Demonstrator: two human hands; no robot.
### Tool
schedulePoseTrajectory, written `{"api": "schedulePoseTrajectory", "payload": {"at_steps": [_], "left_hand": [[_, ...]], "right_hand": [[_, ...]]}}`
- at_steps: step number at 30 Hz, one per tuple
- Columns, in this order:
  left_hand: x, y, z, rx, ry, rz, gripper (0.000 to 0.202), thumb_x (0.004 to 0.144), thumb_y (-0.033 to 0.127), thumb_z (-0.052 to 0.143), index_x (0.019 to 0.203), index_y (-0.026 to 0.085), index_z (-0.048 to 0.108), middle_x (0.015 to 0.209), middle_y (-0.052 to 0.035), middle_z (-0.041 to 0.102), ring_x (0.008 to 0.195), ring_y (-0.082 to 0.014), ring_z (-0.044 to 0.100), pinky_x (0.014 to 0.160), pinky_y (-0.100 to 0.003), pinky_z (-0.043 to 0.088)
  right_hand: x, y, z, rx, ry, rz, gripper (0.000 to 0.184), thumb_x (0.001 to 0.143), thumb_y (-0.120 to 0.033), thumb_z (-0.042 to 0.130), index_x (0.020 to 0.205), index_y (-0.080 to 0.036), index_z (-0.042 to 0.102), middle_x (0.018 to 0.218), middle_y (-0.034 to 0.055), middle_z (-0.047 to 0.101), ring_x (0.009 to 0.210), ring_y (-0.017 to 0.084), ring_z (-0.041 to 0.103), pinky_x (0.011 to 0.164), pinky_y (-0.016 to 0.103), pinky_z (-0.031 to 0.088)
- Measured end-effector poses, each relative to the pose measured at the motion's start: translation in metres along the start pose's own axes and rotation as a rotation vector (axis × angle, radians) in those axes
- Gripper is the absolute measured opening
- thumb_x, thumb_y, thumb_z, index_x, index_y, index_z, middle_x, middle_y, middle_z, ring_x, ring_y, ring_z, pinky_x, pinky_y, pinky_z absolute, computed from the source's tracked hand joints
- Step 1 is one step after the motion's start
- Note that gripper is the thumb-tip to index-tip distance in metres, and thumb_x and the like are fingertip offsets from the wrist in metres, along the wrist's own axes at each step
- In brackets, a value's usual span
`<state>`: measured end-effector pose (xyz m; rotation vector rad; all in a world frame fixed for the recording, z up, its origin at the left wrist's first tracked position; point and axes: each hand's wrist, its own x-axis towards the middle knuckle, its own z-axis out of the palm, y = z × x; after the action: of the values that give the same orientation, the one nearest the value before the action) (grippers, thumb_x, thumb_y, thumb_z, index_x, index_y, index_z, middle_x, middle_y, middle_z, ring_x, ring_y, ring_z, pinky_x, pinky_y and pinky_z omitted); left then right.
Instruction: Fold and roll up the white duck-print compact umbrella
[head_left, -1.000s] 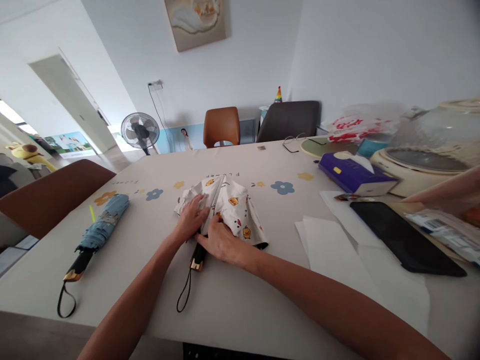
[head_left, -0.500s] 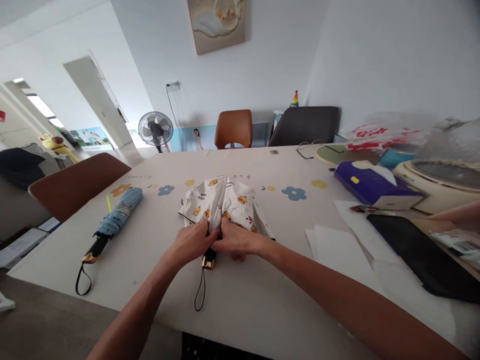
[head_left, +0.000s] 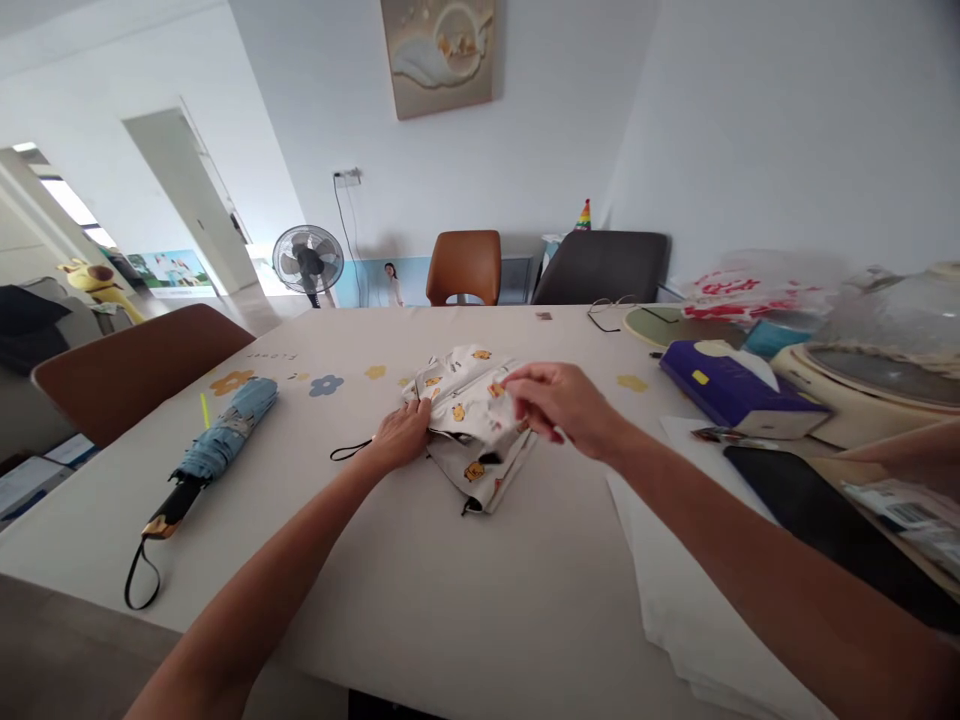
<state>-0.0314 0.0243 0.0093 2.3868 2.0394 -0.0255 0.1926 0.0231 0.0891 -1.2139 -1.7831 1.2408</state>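
Note:
A white folding umbrella (head_left: 459,412) with small yellow cartoon prints lies loosely bunched on the table, its canopy folds spread out. My left hand (head_left: 403,432) is closed around its handle end, and the black wrist loop sticks out to the left of that hand. At the right side of the canopy, my right hand (head_left: 566,405) pinches a fold of the fabric, which is partly blurred. Most of the handle is hidden by my left hand. Farther left rests a blue folded umbrella (head_left: 227,430) with a black and gold handle.
Right of my hands lie white paper sheets (head_left: 675,560), a black phone-like slab (head_left: 817,520) and a purple tissue box (head_left: 739,390). Eyeglasses (head_left: 604,315) sit near the far edge. Chairs (head_left: 463,266) stand beyond the table, and another chair (head_left: 142,365) is at the left.
The umbrella has turned so its handle end points left instead of toward me. My left hand has stayed on the handle end; my right hand has moved right and up to the canopy's edge.

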Motion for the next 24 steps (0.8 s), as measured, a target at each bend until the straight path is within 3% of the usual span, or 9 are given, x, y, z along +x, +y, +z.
{"api": "schedulePoseTrajectory", "payload": {"at_steps": [3, 7, 11, 16, 20, 24], "left_hand": [[0.019, -0.003, 0.004, -0.005, 0.032, 0.019, 0.028, 0.081, 0.018, 0.036, 0.109, 0.017, 0.041, 0.106, -0.0117, 0.054, 0.098, -0.0244, 0.055, 0.079, -0.036, 0.043], [0.030, 0.001, 0.010, -0.001, 0.075, 0.028, 0.026, 0.082, 0.018, 0.036, 0.108, 0.016, 0.042, 0.106, -0.0122, 0.053, 0.098, -0.0238, 0.053, 0.080, -0.035, 0.042], [0.031, 0.005, 0.017, 0.006, 0.163, 0.036, 0.028, 0.081, 0.017, 0.037, 0.108, 0.017, 0.043, 0.103, -0.0108, 0.054, 0.097, -0.0230, 0.052, 0.081, -0.035, 0.040], [0.032, 0.003, 0.024, -0.033, 0.227, 0.061, 0.037, 0.080, 0.016, 0.038, 0.117, 0.017, 0.040, 0.106, -0.0105, 0.055, 0.099, -0.0233, 0.050, 0.082, -0.035, 0.039], [0.033, 0.001, 0.028, -0.056, 0.232, 0.114, 0.049, 0.080, 0.018, 0.038, 0.128, 0.016, 0.032, 0.110, -0.0120, 0.054, 0.101, -0.0241, 0.050, 0.083, -0.035, 0.039], [0.029, 0.005, 0.033, -0.081, 0.255, 0.284, 0.054, 0.082, 0.023, 0.036, 0.135, 0.013, 0.024, 0.108, -0.0131, 0.054, 0.098, -0.0251, 0.051, 0.082, -0.037, 0.040]], "right_hand": [[0.022, 0.011, -0.032, 0.006, 0.205, 0.030, 0.019, 0.076, -0.030, 0.050, 0.083, -0.013, 0.057, 0.067, 0.0036, 0.059, 0.035, 0.005, 0.042, 0.031, 0.018, 0.028], [0.052, 0.037, -0.053, -0.153, 0.418, 0.079, 0.020, 0.075, -0.031, 0.052, 0.083, -0.014, 0.056, 0.081, 0.0079, 0.061, 0.065, 0.012, 0.059, 0.047, 0.019, 0.043], [0.077, 0.053, -0.054, -0.213, 0.329, 0.229, 0.037, 0.076, -0.049, 0.048, 0.079, -0.013, 0.056, 0.083, 0.0095, 0.062, 0.067, 0.014, 0.058, 0.051, 0.021, 0.042], [0.101, 0.058, -0.048, -0.305, 0.240, 0.185, 0.047, 0.072, -0.061, 0.047, 0.070, -0.015, 0.056, 0.070, 0.0033, 0.058, 0.062, 0.013, 0.052, 0.052, 0.022, 0.038], [0.123, 0.055, -0.047, -0.530, 0.220, 0.167, 0.043, 0.066, -0.058, 0.054, 0.064, -0.015, 0.057, 0.059, -0.0002, 0.054, 0.056, 0.012, 0.047, 0.049, 0.022, 0.031], [0.129, 0.048, -0.046, -0.602, 0.174, 0.137, 0.026, 0.066, -0.042, 0.058, 0.061, -0.016, 0.057, 0.058, -0.0011, 0.054, 0.057, 0.012, 0.048, 0.051, 0.022, 0.032]]}}
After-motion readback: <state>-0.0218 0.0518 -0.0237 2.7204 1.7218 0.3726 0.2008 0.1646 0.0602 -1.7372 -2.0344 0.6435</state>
